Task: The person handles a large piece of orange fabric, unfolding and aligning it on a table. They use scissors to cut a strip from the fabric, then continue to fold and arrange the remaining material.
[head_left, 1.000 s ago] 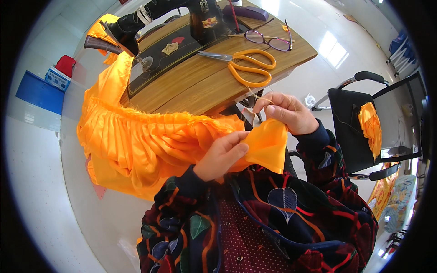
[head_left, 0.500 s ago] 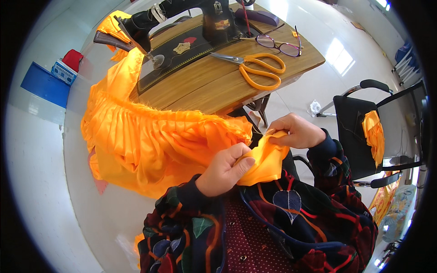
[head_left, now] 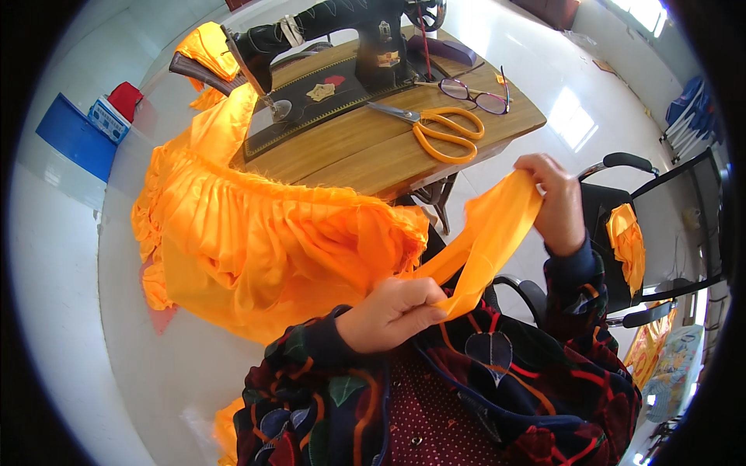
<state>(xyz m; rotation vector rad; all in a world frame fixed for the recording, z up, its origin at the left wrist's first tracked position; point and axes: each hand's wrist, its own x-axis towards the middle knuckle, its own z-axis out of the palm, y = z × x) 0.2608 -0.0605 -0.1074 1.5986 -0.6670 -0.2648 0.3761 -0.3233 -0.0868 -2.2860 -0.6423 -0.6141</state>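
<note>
A strip of orange satin (head_left: 497,233) is stretched diagonally between my hands. My left hand (head_left: 392,311) is closed on its lower end near my lap, and my right hand (head_left: 558,202) grips its upper end, raised at the right. To the left, a gathered, pleated mass of orange fabric (head_left: 256,248) with a frayed edge drapes beside the wooden table (head_left: 326,159). On the table stand a black sewing machine (head_left: 373,46), orange-handled scissors (head_left: 443,132) and purple-framed glasses (head_left: 489,101).
At the right is a black office chair (head_left: 594,233) with orange cloth (head_left: 625,241) on its seat. Blue folded items (head_left: 684,105) lean by the far wall. A blue board (head_left: 70,132), a box (head_left: 109,116) and a red bag (head_left: 124,97) lie on the floor at left.
My right hand has risen and moved right, drawing the bunched cloth out into a long strip. My left hand has shifted down, still gripping it. The view has moved slightly.
</note>
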